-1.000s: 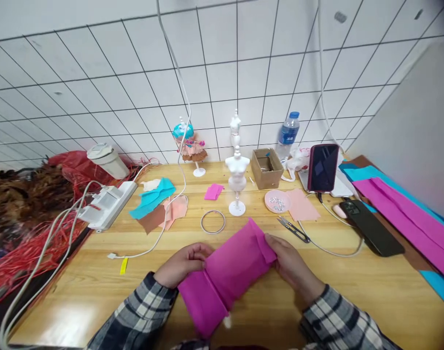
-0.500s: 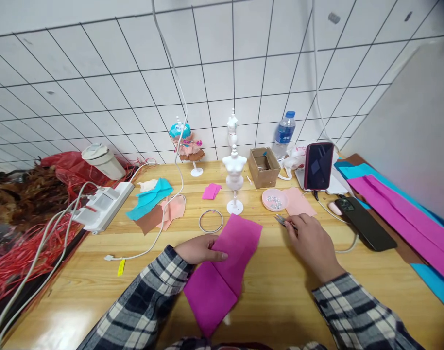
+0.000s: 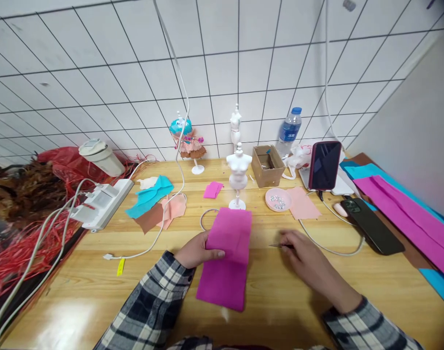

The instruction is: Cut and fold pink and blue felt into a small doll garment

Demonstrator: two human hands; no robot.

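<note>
My left hand [image 3: 197, 250] grips the left edge of a magenta crepe paper piece [image 3: 227, 272], thumb on top. A crease runs across the paper's middle. To its right, my right hand [image 3: 304, 255] is closed around small scissors [image 3: 276, 245], blade tips pointing left. Motion smears that hand a little, and its fingers hide the handles. Just beyond the paper stands a small white dress form [image 3: 238, 172]. A metal ring [image 3: 203, 219] lies partly under the paper's far left edge.
Behind are a dressed mini form [image 3: 193, 146], a cardboard box [image 3: 267, 167] and a water bottle [image 3: 289, 132]. A pink dish [image 3: 269, 200] holds small shiny bits. Phones [image 3: 371, 226] and folded coloured sheets [image 3: 400, 209] lie right. Scraps [image 3: 152, 197], a cable [image 3: 134, 255] and a power strip [image 3: 101, 204] lie left.
The magenta paper has turned from slanted to nearly upright in my left hand. My right hand has drawn nearer to me with the scissors, whose tips now point left. The view has shifted slightly.
</note>
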